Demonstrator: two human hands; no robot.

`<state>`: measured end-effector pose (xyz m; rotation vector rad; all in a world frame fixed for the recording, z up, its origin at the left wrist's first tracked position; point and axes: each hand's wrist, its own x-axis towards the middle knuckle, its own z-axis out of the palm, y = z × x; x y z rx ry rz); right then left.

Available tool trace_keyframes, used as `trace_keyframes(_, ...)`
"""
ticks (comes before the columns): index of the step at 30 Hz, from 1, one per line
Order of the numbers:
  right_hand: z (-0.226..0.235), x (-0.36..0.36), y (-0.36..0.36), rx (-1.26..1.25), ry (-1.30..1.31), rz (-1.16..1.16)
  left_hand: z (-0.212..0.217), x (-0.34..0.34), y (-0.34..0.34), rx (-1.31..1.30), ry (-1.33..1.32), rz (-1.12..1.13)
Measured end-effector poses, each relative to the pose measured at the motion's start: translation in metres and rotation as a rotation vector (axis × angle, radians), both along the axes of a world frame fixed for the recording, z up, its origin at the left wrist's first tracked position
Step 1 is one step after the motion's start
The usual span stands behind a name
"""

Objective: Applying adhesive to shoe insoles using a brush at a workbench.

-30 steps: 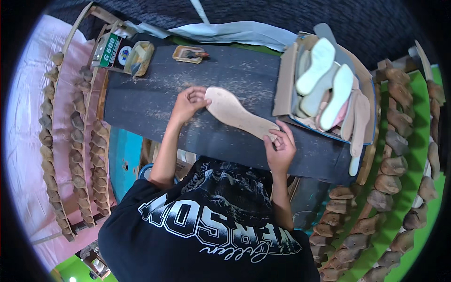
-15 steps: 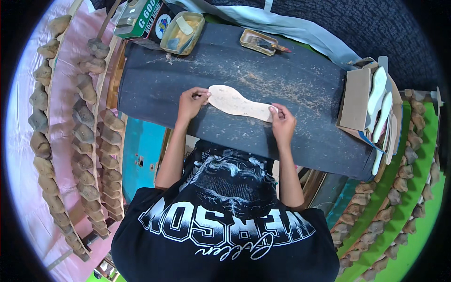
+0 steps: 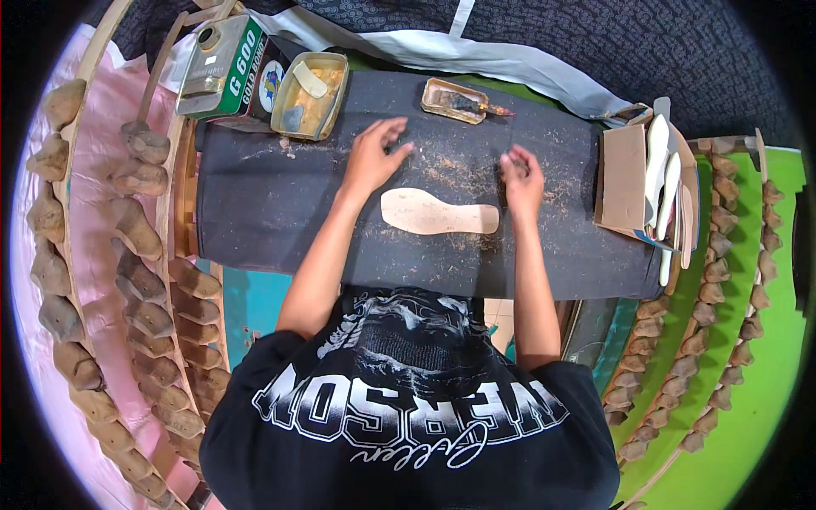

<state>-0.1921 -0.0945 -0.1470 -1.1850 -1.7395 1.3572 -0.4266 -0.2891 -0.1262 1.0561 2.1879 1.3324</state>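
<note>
A pale tan shoe insole lies flat on the dark worktable, heel end to the right. My left hand hovers just above and left of it, fingers spread, holding nothing. My right hand rests on the table at the insole's right end, fingers curled, with nothing visible in it. Sawdust-like crumbs are scattered over the tabletop around both hands.
A green glue can and a square tin of yellow glue stand at the back left. A small tin with a brush sits at the back. A cardboard box of white insoles is at the right. Racks of shoe lasts flank both sides.
Both hands have let go of the insole, which now lies flat on the table. My left hand has risen toward the back, and my right hand has moved off the heel end.
</note>
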Motion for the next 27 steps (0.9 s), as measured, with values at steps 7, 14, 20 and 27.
trace_keyframes(7,-0.007,-0.089,0.065,-0.120,0.183,0.038,-0.030,-0.051,0.088,-0.069,0.260,-0.132)
trace_keyframes(14,0.025,-0.133,0.032,0.038,0.050,0.271,-0.059,-0.059,0.095,-0.033,0.252,-0.124)
trace_keyframes(20,0.047,-0.128,0.045,0.400,-0.058,0.441,-0.052,-0.055,0.095,-0.050,0.286,-0.124)
trace_keyframes(27,0.053,-0.118,0.040,0.402,-0.129,0.569,-0.052,-0.051,0.096,-0.039,0.326,-0.072)
